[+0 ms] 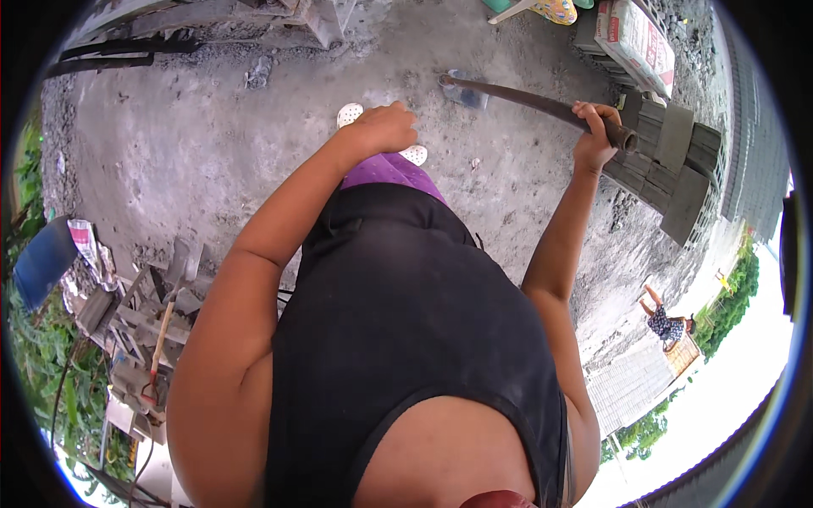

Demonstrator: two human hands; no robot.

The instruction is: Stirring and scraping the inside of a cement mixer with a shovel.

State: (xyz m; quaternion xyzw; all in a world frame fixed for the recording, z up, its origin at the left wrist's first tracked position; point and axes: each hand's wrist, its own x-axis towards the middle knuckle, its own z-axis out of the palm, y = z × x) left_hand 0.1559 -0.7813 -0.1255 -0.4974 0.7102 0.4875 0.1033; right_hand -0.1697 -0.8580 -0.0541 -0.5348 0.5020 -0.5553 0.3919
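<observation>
My right hand [596, 135] is wrapped round a long brown pole [542, 103] near its thick, hollow end. The pole slants away to the far left, down to a flat grey blade [467, 90] at the concrete floor. In front of my waist, my left hand [383, 129] is loosely closed, with its back turned up and nothing showing in it. It hovers above my purple shorts [394, 176] and white clogs [349, 114], well apart from the pole.
Stacked grey concrete blocks [669, 161] and a cement bag [635, 46] stand at the right. At the left are a shovel [174, 292], scrap wood and a blue barrel [42, 262]. Another person [665, 324] is far off at the right. Wooden framing [313, 21] lies at the far edge.
</observation>
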